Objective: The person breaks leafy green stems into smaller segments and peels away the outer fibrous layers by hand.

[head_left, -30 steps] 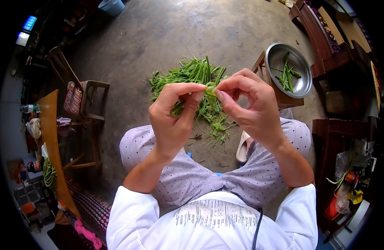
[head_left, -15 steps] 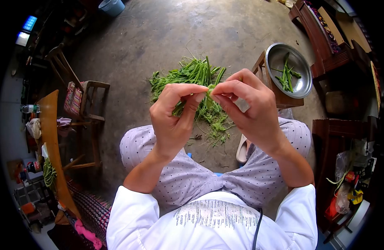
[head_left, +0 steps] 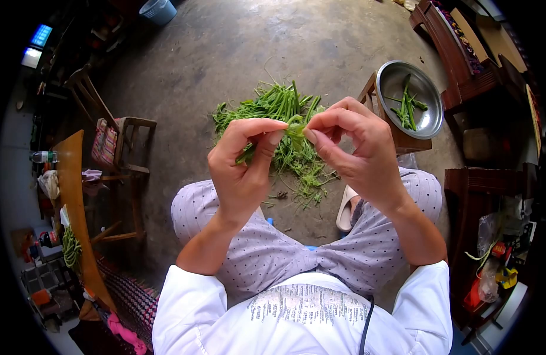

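Between my two hands is a small green leafy piece [head_left: 295, 129], pinched from both sides above the floor. My left hand [head_left: 243, 157] has thumb and forefinger closed on its left side. My right hand [head_left: 362, 151] pinches its right side, the fingertips close to the other hand's. Below and beyond them, a heap of green stems and leaves [head_left: 267, 105] lies on the floor, with loose thin bits nearer my feet. Several green stems [head_left: 408, 109] rest in a metal basin [head_left: 430, 127] to the right.
The basin sits on a wooden stool [head_left: 412, 144]. A wooden chair [head_left: 128, 127] and a wooden table [head_left: 74, 195] stand at the left. A blue basket [head_left: 159, 10] is at the far upper left. Dark wooden furniture [head_left: 462, 89] stands at the right.
My hands came closer together half a second ago and are now a little farther apart, my left hand having shifted slightly left. More of the leafy piece shows between the fingertips.
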`<move>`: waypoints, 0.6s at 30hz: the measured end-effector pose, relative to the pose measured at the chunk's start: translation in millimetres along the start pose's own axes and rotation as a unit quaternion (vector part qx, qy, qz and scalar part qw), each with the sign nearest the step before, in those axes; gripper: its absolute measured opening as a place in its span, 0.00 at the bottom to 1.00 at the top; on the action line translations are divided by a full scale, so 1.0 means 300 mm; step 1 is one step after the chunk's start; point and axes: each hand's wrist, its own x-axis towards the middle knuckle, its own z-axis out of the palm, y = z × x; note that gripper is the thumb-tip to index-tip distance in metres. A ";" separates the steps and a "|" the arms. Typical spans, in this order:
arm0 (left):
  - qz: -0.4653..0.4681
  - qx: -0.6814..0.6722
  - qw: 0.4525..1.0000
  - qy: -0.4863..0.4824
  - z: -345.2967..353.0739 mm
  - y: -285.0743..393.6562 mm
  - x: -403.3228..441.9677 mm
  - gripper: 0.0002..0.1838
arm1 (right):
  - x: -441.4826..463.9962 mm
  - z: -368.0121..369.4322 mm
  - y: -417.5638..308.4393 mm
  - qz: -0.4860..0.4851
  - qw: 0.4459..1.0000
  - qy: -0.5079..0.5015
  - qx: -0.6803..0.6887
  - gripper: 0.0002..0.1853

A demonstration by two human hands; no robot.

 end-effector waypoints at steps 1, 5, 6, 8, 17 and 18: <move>-0.004 -0.002 1.000 0.001 -0.002 0.001 0.001 0.06 | 0.000 0.000 0.001 0.008 1.000 0.002 0.012 0.05; -0.011 -0.017 1.000 -0.006 -0.006 0.001 0.003 0.05 | 0.001 -0.003 0.006 0.018 0.999 0.026 0.028 0.04; -0.021 -0.034 0.999 -0.006 -0.007 0.004 0.004 0.05 | 0.003 -0.008 0.005 0.018 0.999 0.026 0.028 0.04; -0.031 -0.051 0.998 -0.006 -0.009 0.005 0.006 0.05 | 0.007 -0.022 -0.001 0.049 0.996 0.024 0.071 0.05; -0.095 -0.085 0.992 -0.014 -0.021 -0.015 0.017 0.07 | 0.025 -0.060 -0.005 0.140 0.911 -0.137 0.364 0.09; -0.103 -0.102 0.989 -0.015 -0.023 -0.013 0.018 0.07 | 0.026 -0.073 0.001 0.140 0.911 -0.137 0.364 0.09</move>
